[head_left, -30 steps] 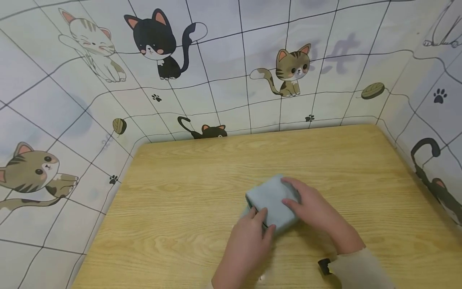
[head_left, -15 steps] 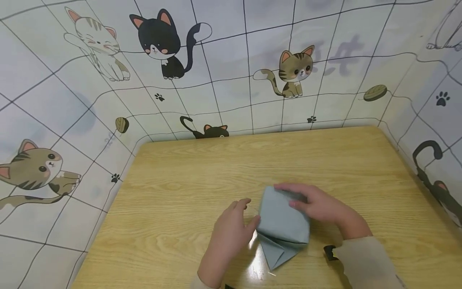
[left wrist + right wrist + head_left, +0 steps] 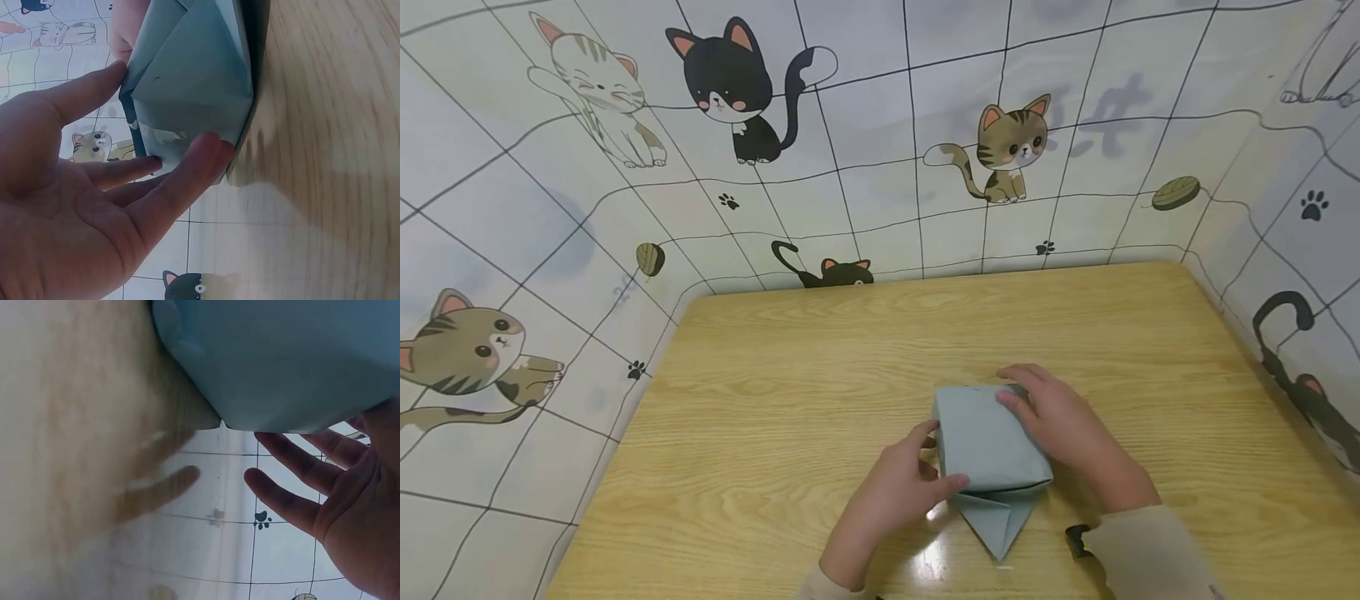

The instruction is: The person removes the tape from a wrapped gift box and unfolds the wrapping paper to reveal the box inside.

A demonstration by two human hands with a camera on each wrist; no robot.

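Note:
A box-shaped package (image 3: 988,437) wrapped in pale blue-grey paper lies on the wooden table. A pointed paper flap (image 3: 997,521) sticks out from its near end. My left hand (image 3: 898,483) holds its left side, thumb on the near top corner and fingers against the side face. On that face, the left wrist view shows folded paper and a small whitish patch (image 3: 165,134). My right hand (image 3: 1067,421) grips the far right part, its thumb on top. The right wrist view shows two outer fingers (image 3: 284,503) extended beside the package (image 3: 294,362); the other fingertips are hidden.
The wooden table (image 3: 775,375) meets cat-patterned walls (image 3: 865,125) at the back and both sides. A small black object (image 3: 1077,542) sits at the right sleeve's cuff (image 3: 1142,542).
The package has turned so its pointed flap faces the near edge. My left hand came off it half a second ago and now touches its left side again. The right hand stays on it.

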